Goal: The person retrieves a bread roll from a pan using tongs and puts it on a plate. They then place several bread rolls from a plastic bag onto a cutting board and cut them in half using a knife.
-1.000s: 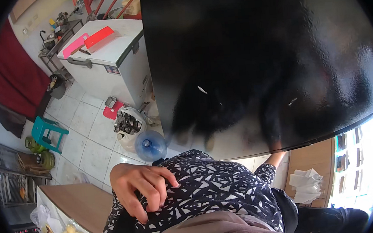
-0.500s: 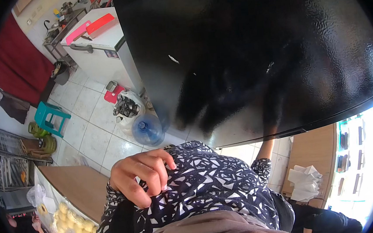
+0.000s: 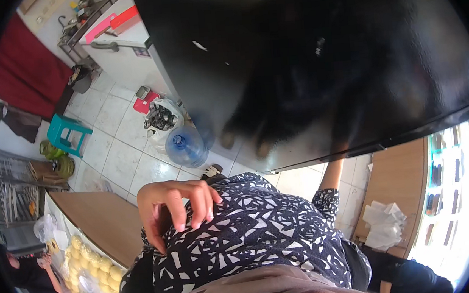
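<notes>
My left hand [image 3: 175,203] hovers at or against my black-and-white patterned top [image 3: 252,228], its loosely curled fingers apart and empty; whether it touches the cloth I cannot tell. Above me and to the right, a large glossy black panel [image 3: 318,85], like an appliance door, fills much of the view. The bare wrist of my right hand [image 3: 335,171] reaches to its lower edge, where the fingers are hidden behind it. A blue plastic water jug [image 3: 188,150] stands on the floor by the panel, beside a white bag of metal items [image 3: 160,116].
White chest freezer [image 3: 123,67] at upper left; teal stool [image 3: 69,134] and green gas cylinders [image 3: 64,165] left. Brown counter [image 3: 91,218] with bagged round yellow items [image 3: 90,268]; a co-worker [image 3: 29,273] beside it. Right, wooden counter [image 3: 393,172] with papers; another dark-clothed person [image 3: 405,282].
My view has shifted, moving the panel's lower edge and the room upward in the picture. My left hand has turned, thumb lower. A shoe now shows beside the jug.
</notes>
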Motion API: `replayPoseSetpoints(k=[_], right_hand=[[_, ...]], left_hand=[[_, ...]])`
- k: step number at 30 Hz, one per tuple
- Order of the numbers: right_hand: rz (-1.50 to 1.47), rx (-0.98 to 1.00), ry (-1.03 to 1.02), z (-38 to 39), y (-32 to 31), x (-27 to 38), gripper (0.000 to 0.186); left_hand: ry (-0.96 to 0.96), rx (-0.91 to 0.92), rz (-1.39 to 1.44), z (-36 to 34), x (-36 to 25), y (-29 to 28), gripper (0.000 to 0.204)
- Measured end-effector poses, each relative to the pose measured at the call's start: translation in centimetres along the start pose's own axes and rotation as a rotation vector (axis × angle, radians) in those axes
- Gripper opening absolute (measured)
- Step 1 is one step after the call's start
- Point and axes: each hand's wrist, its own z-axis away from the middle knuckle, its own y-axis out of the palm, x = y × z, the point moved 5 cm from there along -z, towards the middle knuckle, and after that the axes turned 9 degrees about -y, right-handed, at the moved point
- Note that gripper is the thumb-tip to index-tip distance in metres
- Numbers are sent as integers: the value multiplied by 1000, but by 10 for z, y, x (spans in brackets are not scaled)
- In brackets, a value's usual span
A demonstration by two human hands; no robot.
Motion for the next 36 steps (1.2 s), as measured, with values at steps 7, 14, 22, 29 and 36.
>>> replayPoseSetpoints(k=[7,14,22,29,36], right_hand=[[-105,2,-73,11,15,21,38],[-63,112,-247,-43,61,95,38],[1374,288,-238,-196,128,202,47],[1938,174,-57,-243,119,219,43],[1867,35,-107,-259,125,254,36]], left_hand=[[-94,79,-87,-9,-1,10,33],[-176,319,-403,-41,-30,15,17],[-206,517,-446,-64,-29,24,16],[-278,552,-435,-58,-30,31,14],[-362,458,-519,-49,-37,34,15]])
